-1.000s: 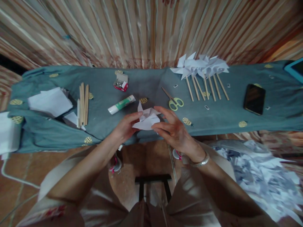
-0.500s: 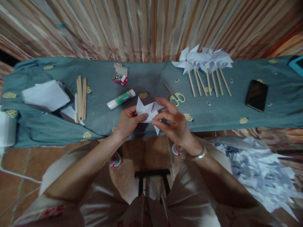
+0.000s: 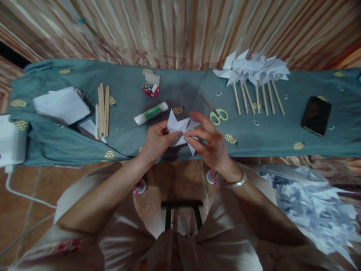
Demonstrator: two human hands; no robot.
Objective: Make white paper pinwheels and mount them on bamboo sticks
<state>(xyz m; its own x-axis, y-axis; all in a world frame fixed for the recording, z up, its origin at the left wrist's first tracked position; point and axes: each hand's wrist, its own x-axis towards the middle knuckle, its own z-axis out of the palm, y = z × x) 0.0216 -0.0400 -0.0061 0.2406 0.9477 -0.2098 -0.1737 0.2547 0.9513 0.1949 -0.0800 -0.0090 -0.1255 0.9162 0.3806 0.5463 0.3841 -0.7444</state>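
Observation:
A white folded paper pinwheel head (image 3: pixel 180 128) is held between both hands just above the near edge of the teal cloth (image 3: pixel 270 131). My left hand (image 3: pixel 158 141) pinches its left side with thumb and fingers. My right hand (image 3: pixel 210 141) pinches its right side, fingers curled over the folded points. Several finished white pinwheels on wooden sticks (image 3: pixel 254 81) lie at the back right. A glue stick (image 3: pixel 150 113) and yellow-handled scissors (image 3: pixel 216 113) lie just beyond my hands.
Wooden sticks (image 3: pixel 103 111) and white paper sheets (image 3: pixel 60 105) lie at the left. A red box of pins (image 3: pixel 150 87) stands at the back centre. A black phone (image 3: pixel 316 114) rests at the right. Paper scraps (image 3: pixel 313 203) pile on the floor right; a black stool (image 3: pixel 182 210) stands below.
Both hands turned and lifted the paper piece slightly; its points now spread out more like a star. The view shifted a little to the left.

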